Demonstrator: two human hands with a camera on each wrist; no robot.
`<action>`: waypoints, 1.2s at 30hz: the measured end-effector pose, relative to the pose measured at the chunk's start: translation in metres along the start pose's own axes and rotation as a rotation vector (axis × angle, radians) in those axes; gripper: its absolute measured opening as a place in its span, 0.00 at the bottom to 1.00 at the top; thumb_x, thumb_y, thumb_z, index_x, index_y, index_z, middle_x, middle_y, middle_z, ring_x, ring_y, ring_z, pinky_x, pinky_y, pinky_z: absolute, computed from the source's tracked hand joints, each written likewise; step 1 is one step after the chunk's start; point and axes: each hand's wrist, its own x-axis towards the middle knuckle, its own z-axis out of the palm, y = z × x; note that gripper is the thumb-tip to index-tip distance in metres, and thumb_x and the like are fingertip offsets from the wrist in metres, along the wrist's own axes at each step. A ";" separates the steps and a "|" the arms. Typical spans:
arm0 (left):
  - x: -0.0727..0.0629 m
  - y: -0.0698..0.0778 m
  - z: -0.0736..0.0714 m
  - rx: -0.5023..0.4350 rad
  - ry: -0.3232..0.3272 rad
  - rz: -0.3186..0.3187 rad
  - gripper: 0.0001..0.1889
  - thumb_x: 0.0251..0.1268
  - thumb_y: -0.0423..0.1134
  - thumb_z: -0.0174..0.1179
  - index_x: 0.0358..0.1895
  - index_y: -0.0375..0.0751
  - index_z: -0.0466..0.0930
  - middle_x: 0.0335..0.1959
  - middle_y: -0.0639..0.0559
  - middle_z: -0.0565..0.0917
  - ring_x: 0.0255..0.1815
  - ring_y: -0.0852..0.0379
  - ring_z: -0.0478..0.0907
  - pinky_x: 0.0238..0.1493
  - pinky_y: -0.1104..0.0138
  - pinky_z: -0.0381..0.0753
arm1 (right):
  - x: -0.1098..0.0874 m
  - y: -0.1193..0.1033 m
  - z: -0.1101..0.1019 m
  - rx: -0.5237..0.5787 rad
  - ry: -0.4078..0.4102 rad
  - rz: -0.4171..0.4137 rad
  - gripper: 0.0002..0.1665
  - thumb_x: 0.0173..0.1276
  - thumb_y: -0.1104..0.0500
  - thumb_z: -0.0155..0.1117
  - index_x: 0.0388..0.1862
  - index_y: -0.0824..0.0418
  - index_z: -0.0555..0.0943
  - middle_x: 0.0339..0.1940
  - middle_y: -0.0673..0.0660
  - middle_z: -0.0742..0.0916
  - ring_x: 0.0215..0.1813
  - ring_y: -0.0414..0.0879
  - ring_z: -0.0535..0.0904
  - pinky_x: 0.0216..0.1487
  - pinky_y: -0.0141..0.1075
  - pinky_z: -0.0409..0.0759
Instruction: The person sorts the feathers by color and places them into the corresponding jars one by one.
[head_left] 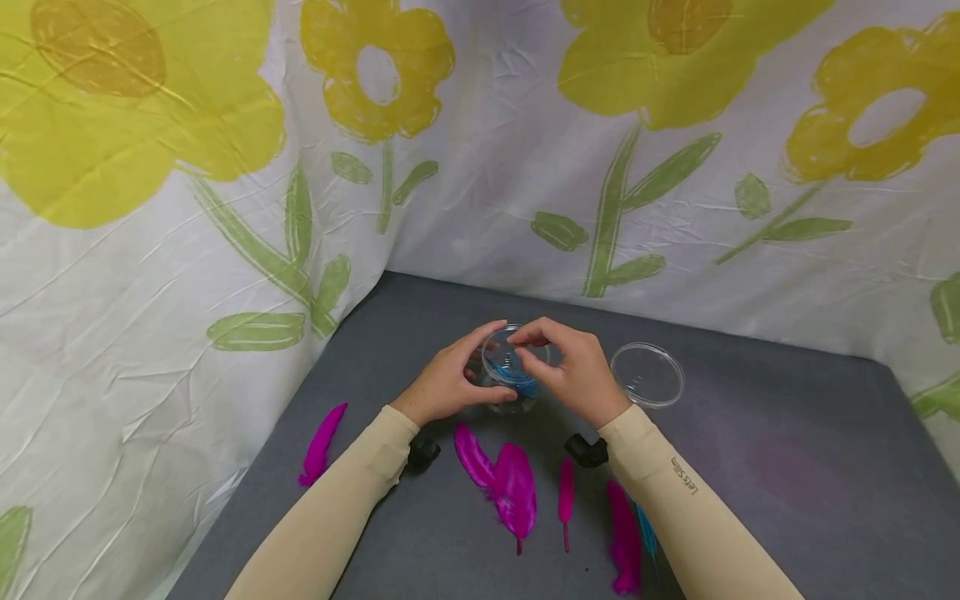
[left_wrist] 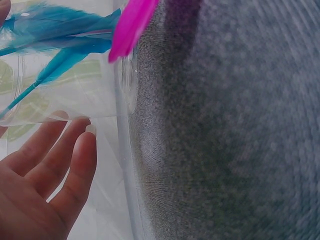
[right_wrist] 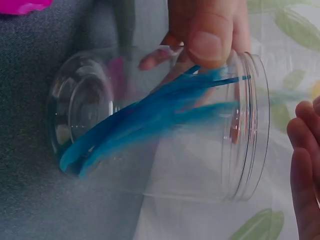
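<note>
A clear plastic jar (head_left: 517, 387) stands lidless on the grey table, with several blue feathers (right_wrist: 150, 107) leaning inside it. My left hand (head_left: 453, 375) grips the jar from the left, its thumb (right_wrist: 207, 45) across the near side and its fingers (left_wrist: 55, 155) round the back. Over the mouth hovers my right hand (head_left: 566, 367), thumb and index finger bent toward each other with a small gap between the tips. No feather shows between them. In the right wrist view this hand is mostly cut off at the right edge.
A round clear lid (head_left: 647, 375) lies right of the jar. Several magenta feathers (head_left: 516, 492) are spread over the near table, one (head_left: 322, 446) by the left edge. A blue feather (head_left: 647, 533) lies partly under the right forearm. A flowered cloth (head_left: 487, 167) hangs behind.
</note>
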 end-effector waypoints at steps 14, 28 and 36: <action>0.001 0.001 0.001 0.016 0.001 0.010 0.53 0.60 0.64 0.78 0.86 0.76 0.54 0.74 0.53 0.79 0.68 0.52 0.81 0.61 0.52 0.87 | -0.016 -0.002 -0.006 -0.050 0.003 -0.002 0.12 0.74 0.64 0.74 0.53 0.54 0.88 0.49 0.50 0.93 0.49 0.44 0.90 0.54 0.46 0.90; 0.003 0.002 0.001 0.010 0.015 -0.001 0.55 0.58 0.66 0.79 0.86 0.71 0.57 0.72 0.54 0.82 0.67 0.53 0.82 0.60 0.52 0.87 | -0.080 -0.002 -0.047 -0.140 0.024 0.034 0.17 0.70 0.64 0.78 0.54 0.49 0.89 0.50 0.46 0.93 0.52 0.42 0.90 0.54 0.34 0.86; 0.001 0.000 0.002 0.009 0.016 -0.010 0.54 0.57 0.67 0.79 0.84 0.82 0.54 0.72 0.54 0.81 0.67 0.53 0.82 0.60 0.53 0.86 | -0.128 -0.003 -0.064 -0.196 -0.027 0.010 0.22 0.64 0.66 0.81 0.55 0.49 0.89 0.50 0.45 0.92 0.52 0.41 0.90 0.59 0.22 0.81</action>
